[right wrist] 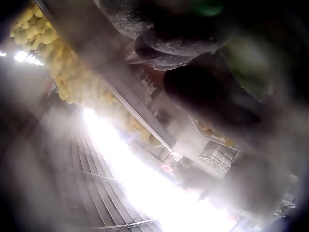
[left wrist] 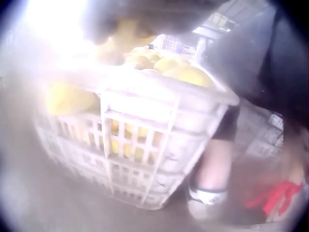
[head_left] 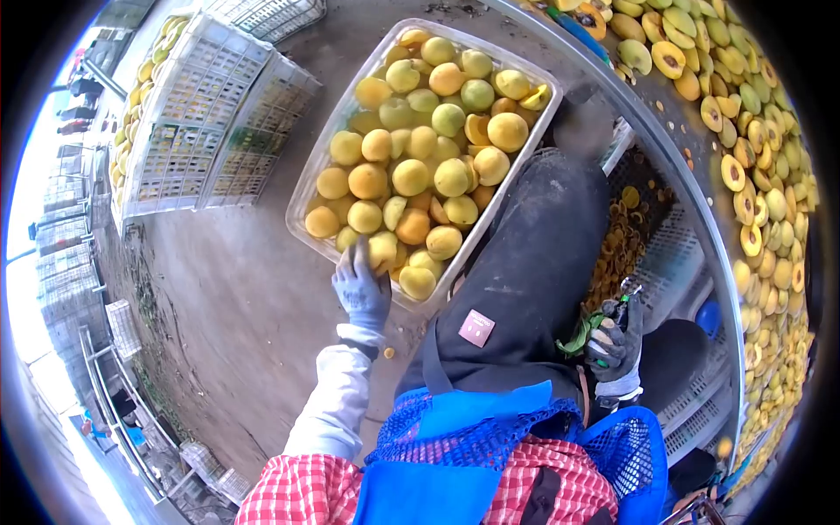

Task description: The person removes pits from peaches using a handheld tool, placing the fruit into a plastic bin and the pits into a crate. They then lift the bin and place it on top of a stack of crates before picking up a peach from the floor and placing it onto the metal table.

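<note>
A white crate full of whole yellow-orange fruit stands on the ground. At its near edge my left hand, in a blue-grey glove, has its fingers and thumb round a yellow fruit. The left wrist view shows that fruit under dark, blurred fingers, above the rim of the crate. Beside my knee, my right hand, in a dark, worn glove, grips a small tool with a metal end and green on it. Green leaves lie against that hand.
A metal-edged table with many halved fruits curves along the right. Below it sit a dark crate of small orange pieces and a grey crate. Stacked white crates stand at the upper left. My leg lies between the hands.
</note>
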The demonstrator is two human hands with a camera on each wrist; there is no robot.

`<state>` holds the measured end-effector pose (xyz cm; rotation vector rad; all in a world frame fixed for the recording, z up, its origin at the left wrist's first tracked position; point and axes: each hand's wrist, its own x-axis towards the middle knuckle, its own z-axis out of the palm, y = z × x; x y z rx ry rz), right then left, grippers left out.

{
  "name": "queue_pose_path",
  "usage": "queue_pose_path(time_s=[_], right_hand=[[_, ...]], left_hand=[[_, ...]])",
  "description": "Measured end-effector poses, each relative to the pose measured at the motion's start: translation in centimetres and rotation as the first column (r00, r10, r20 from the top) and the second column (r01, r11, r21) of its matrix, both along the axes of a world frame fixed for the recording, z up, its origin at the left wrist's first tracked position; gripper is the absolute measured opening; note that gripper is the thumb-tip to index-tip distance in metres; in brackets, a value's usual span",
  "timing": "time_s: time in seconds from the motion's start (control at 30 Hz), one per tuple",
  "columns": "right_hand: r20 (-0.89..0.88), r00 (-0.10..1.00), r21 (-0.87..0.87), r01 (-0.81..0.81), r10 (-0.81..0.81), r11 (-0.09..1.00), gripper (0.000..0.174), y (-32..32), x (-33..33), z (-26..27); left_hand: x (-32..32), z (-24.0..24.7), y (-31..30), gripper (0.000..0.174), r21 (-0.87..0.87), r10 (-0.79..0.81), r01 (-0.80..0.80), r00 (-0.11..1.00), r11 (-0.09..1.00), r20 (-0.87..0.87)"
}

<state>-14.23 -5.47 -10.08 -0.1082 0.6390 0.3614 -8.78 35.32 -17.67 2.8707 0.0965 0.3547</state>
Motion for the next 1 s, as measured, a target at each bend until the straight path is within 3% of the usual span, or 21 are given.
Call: queue_pose_path(time_s=[0.1,0.2,0.23,0.27,0.33,0.4,0.43,0.47,0.53,0.6,0.77,0.83,0.87,0.97,1.0], right_hand=[[-0.094,0.996,-0.027,0.001,-0.004,1.0,0.058,-0.6,0.2,-0.6],[-0.109,0.994,-0.037,0.012,-0.016,0.999,0.057,-1.4,-0.3,-0.8],[-0.099,0.995,-0.039,0.011,-0.015,0.999,0.056,-1.7,-0.1,-1.1],[-0.065,0.998,-0.019,0.018,-0.019,1.0,0.054,-1.8,0.1,-1.0],[-0.038,0.999,0.002,0.034,-0.034,0.999,0.051,-2.0,0.3,-1.3],[-0.05,0.997,-0.003,0.065,-0.065,0.998,0.049,-2.1,0.3,-1.8],[-0.102,0.993,-0.061,0.06,-0.066,0.996,0.048,-2.1,0.3,-1.8],[-0.153,0.986,-0.121,0.047,-0.066,0.991,0.048,-2.1,0.4,-1.8],[-0.248,0.966,-0.241,0.012,-0.073,0.97,0.048,-1.9,1.1,-1.5],[-0.308,0.947,-0.29,-0.004,-0.089,0.957,0.047,-1.4,2.4,-0.8],[-0.3,0.949,-0.317,-0.001,-0.099,0.948,0.043,-1.0,4.6,-1.0],[-0.241,0.968,-0.361,-0.025,-0.067,0.932,0.043,0.1,6.4,0.3],[-0.329,0.942,-0.409,-0.072,-0.073,0.91,0.043,0.3,7.2,1.1],[-0.215,0.976,-0.339,-0.033,-0.043,0.94,0.045,-0.7,7.2,0.5],[-0.23,0.972,-0.387,-0.044,-0.05,0.921,0.044,-1.3,6.9,0.9]], left_hand=[[-0.3,-1.3,0.6,0.07,0.093,-0.274,0.291,0.949,0.952,-0.158],[1.9,4.3,1.8,0.065,0.014,-0.376,0.421,0.823,0.907,-0.425],[2.9,6.0,1.9,0.049,0.036,-0.397,0.471,0.781,0.881,-0.483],[4.3,7.7,1.3,0.03,-0.086,-0.383,0.417,0.709,0.905,-0.593],[5.9,6.5,1.7,0.02,-0.22,-0.278,0.179,0.749,0.959,-0.601],[7.7,3.9,0.5,0.016,-0.095,-0.161,0.144,0.968,0.985,-0.194],[8.7,2.3,-0.2,0.019,-0.14,-0.168,0.156,0.982,0.978,-0.08],[9.0,-0.3,-0.8,0.033,-0.134,-0.077,0.072,0.997,0.988,-0.029],[8.0,-2.5,-2.2,0.045,0.135,-0.031,0.039,0.998,0.99,-0.055],[7.8,-3.1,-2.3,0.056,0.102,0.059,-0.048,0.992,0.994,-0.108],[8.0,-4.0,-3.4,0.051,0.206,-0.004,0.029,0.993,0.978,-0.121],[7.9,-4.5,-3.3,0.052,0.201,0.025,0.001,0.992,0.98,-0.127],[8.0,-4.0,-3.5,0.053,0.219,0.024,0.006,0.991,0.976,-0.133],[8.2,-3.8,-3.1,0.049,0.179,0.005,0.02,0.991,0.984,-0.136],[8.3,-3.1,-2.8,0.045,0.026,0.036,-0.032,0.98,0.999,-0.196]])
